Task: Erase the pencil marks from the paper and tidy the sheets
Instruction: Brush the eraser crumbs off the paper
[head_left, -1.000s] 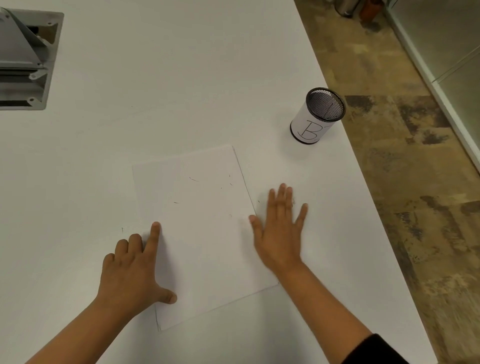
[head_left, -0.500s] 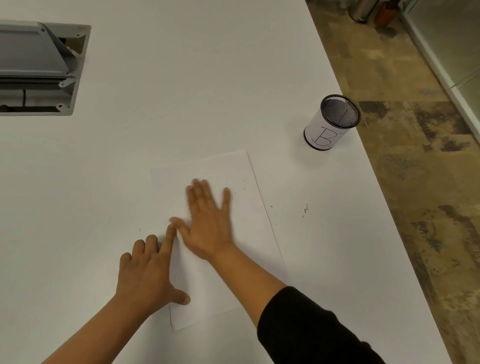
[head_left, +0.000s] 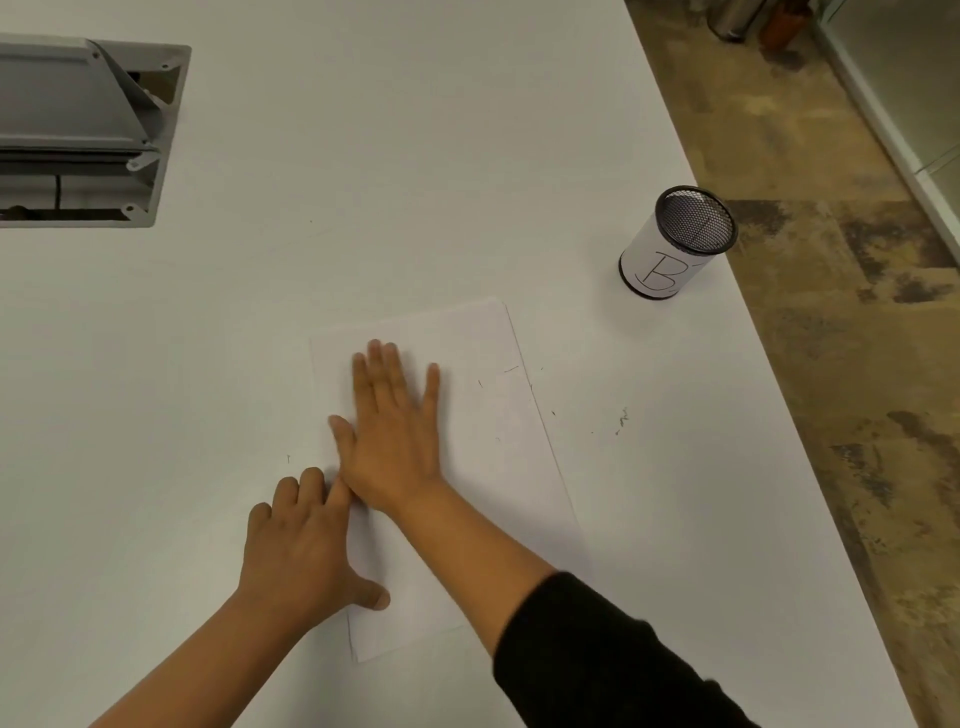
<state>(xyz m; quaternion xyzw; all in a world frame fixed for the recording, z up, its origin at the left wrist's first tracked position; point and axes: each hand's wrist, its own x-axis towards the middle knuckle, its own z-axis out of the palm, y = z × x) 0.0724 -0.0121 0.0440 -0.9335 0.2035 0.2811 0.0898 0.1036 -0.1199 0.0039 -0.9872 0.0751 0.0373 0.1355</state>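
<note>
A: Starting at the far left, what is there?

B: A grey metal hatch (head_left: 78, 135) set into the white table (head_left: 415, 156), its lid tilted up.

A: And moving in?

B: The left hand (head_left: 301, 551) lies palm down at the left edge of the paper (head_left: 498, 467). Its fingers are loosely bent and apart, holding nothing; the thumb presses the sheet near the lower left corner.

A: Where does the paper sit?

B: Flat on the table, in the middle, slightly turned. I cannot tell whether it is one sheet or several.

A: The right hand?

B: The right hand (head_left: 395, 436) rests flat on the left half of the paper, fingers straight and spread, slightly blurred. Its heel touches the left hand's forefinger. A black sleeve (head_left: 597, 660) covers the forearm.

A: Further right?

B: A few short dark marks on the paper's right part, then dark crumbs (head_left: 622, 418) on the table just past its edge. Near the table's right edge stands a mesh cup (head_left: 675, 244), upright, wrapped in white and lettered B, well apart from the paper.
</note>
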